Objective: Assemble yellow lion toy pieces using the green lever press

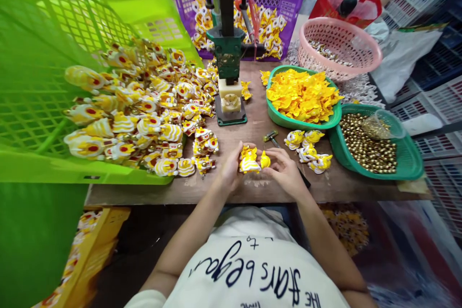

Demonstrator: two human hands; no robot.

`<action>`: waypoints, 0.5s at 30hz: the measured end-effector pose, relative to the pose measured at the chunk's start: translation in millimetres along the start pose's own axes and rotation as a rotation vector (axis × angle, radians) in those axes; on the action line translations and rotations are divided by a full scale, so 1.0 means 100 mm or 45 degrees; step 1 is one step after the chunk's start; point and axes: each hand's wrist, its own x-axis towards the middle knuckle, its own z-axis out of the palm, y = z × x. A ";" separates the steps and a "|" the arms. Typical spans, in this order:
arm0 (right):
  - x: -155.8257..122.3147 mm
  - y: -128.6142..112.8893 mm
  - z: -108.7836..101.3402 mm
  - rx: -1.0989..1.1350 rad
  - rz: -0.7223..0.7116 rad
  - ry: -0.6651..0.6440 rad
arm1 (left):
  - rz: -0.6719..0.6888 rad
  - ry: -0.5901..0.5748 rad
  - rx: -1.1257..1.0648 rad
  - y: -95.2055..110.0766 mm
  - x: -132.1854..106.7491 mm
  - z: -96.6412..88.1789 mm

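Two hands meet over the wooden surface (252,127) in the head view — the left hand (229,168) grips a yellow-and-white toy figure (249,161), the right hand (285,171) pinches a small yellow piece (265,160) against it. Four finished figures (306,149) lie just right, near a green basket of brass bells (368,147).

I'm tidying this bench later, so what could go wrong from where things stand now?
1. The tipped green crate spills its heap of toy figures right to the table edge; some may slide off.
2. The left hand and right hand pinch a toy figure and a small yellow piece; the piece could slip.
3. The tray of brass beads sits near the edge and could scatter if knocked.
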 end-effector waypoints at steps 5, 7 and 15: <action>-0.04 -0.08 0.04 0.288 0.113 0.261 | 0.176 -0.064 0.264 -0.10 -0.02 -0.02; -0.07 -0.17 0.11 0.236 0.048 0.304 | 0.337 -0.090 0.445 -0.17 -0.03 -0.02; 0.01 0.07 0.52 -0.006 -0.171 0.457 | 0.635 0.180 0.628 -0.47 0.23 -0.01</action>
